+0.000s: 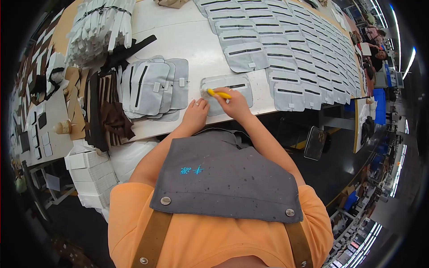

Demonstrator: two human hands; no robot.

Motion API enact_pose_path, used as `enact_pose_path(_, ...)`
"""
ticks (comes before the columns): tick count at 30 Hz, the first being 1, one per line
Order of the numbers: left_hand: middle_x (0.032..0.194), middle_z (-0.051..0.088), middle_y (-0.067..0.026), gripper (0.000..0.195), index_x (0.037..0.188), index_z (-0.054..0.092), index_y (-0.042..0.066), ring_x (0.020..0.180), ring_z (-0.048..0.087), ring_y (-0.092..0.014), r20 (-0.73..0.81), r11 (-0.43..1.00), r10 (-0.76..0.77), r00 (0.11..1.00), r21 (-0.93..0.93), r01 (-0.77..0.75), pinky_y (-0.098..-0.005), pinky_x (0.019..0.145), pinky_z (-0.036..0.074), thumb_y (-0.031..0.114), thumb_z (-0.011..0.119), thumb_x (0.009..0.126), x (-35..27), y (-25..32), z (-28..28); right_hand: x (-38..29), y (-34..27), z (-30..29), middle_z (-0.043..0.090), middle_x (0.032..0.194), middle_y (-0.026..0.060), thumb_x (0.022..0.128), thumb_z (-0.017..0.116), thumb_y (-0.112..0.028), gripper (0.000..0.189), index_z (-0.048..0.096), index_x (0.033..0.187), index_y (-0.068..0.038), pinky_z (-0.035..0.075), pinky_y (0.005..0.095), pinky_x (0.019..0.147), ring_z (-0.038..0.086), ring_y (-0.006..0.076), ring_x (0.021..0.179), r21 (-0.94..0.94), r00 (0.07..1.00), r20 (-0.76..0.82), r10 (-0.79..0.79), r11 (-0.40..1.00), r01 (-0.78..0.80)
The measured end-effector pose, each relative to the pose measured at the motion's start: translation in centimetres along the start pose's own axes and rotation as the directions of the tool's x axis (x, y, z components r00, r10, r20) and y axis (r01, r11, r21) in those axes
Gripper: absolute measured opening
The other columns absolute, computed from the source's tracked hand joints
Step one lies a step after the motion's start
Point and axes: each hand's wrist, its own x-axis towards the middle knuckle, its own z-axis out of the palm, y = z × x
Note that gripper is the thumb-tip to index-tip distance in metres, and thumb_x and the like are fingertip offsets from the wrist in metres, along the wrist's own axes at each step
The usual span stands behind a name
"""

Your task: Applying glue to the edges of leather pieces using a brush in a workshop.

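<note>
My right hand (233, 103) grips a yellow-handled brush (219, 94), its pale head against the upper left part of a grey fabric panel (218, 108). That panel lies flat before me on the white table and has a black strip across its upper part. Beside the brush head, my left hand (197, 112) rests at the panel's left edge, with a ring on one finger; whether it pinches the edge cannot be told. A pile of similar grey panels (152, 90) with black strips and small white tabs lies to the left.
Overlapping rows of grey panels (246, 55) cover the right of the white table (167, 23). Tied white strips (100, 30), dark fabric strips (95, 110) and a small bottle (63, 127) lie at the left. White stacked blocks (92, 174) stand below. Co-workers sit far right.
</note>
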Motion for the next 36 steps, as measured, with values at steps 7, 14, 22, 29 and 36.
enact_pose_path(7,0.115,0.050,-0.0113,0.033,0.105,0.051,0.002,0.114,0.044,-0.026,0.026,1.000,-0.001,1.000,0.009,0.001,-0.0421,0.095,0.034,0.006,0.051,0.072,-0.1,-0.1,-0.1,0.6,4.7,-6.7,0.060,0.065,0.0098,0.079,0.058,-0.019,0.011,0.061,0.088,-0.014,0.046,0.0356,0.050,0.059,0.0276,0.057,-0.500,0.995,-0.010,0.098,0.862,-0.090)
enact_pose_path(14,0.106,0.050,-0.0107,0.029,0.100,0.052,0.002,0.107,0.047,-0.026,0.016,1.000,0.021,1.000,0.005,-0.021,-0.0415,0.093,0.035,0.006,0.052,0.071,0.4,-0.2,-0.6,-1.5,10.3,-4.3,0.057,0.072,0.0139,0.076,0.052,-0.004,0.027,0.049,0.102,-0.012,0.043,0.0415,0.061,0.055,0.0340,0.072,-0.264,0.957,-0.234,0.174,0.936,-0.235)
enact_pose_path(22,0.091,0.053,-0.0128,0.017,0.088,0.057,0.001,0.091,0.052,-0.029,0.060,0.987,-0.047,0.997,-0.148,0.056,-0.0387,0.078,0.042,0.007,0.054,0.072,2.1,-1.0,-0.6,-2.4,12.3,-1.9,0.055,0.075,0.0106,0.073,0.058,-0.010,0.026,0.045,0.096,-0.011,0.036,0.0423,0.071,0.051,0.0300,0.084,-0.530,0.963,-0.252,0.099,0.818,-0.223)
enact_pose_path(29,0.095,0.053,-0.0173,0.020,0.094,0.057,0.001,0.086,0.052,-0.034,-0.210,0.907,-0.319,0.924,-0.351,0.233,-0.0401,0.076,0.044,0.000,0.049,0.075,6.7,-3.8,0.4,-2.2,11.6,-1.8,0.054,0.077,0.0111,0.074,0.057,-0.006,0.022,0.046,0.092,-0.010,0.037,0.0411,0.068,0.051,0.0298,0.080,-0.497,0.970,-0.241,0.030,0.855,-0.150)
enact_pose_path(36,0.097,0.051,-0.0175,0.023,0.091,0.057,0.002,0.087,0.054,-0.033,0.001,0.834,-0.474,0.881,-0.319,0.450,-0.0390,0.077,0.045,0.004,0.058,0.068,9.2,-4.6,-0.2,-2.0,5.0,-4.3,0.052,0.084,0.0145,0.072,0.055,0.005,0.029,0.039,0.093,-0.006,0.044,0.0363,0.069,0.052,0.0336,0.079,-0.111,0.961,-0.235,-0.142,0.987,0.118)
